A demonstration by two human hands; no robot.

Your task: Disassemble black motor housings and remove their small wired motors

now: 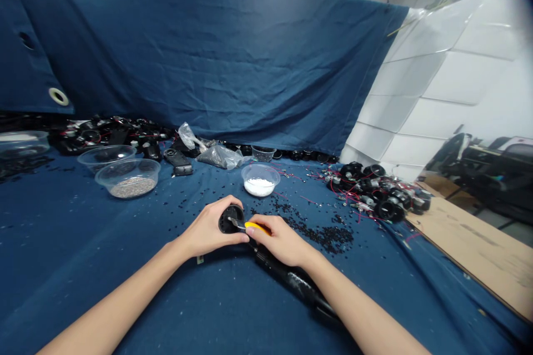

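The left hand (206, 230) is clamped around a round black part (229, 219), and the right hand (281, 239) is closed on a yellow-handled tool (258, 227). The fingers hide most of the handle. The tool's thin metal shaft (237, 224) reaches the face of the part, held at centre frame, but the exact contact point is too small to make out. Below the right hand, a long black object (291, 280) lies on the blue cloth (83, 266), partly hidden by the right forearm. Small black pieces (320, 236) are scattered just right of the hands. Farther up are a bowl of white granules (259, 183) and, at left, a clear bowl of grey granules (127, 186). A heap of black parts with red wires (378, 194) sits at right, its contents hard to tell apart.
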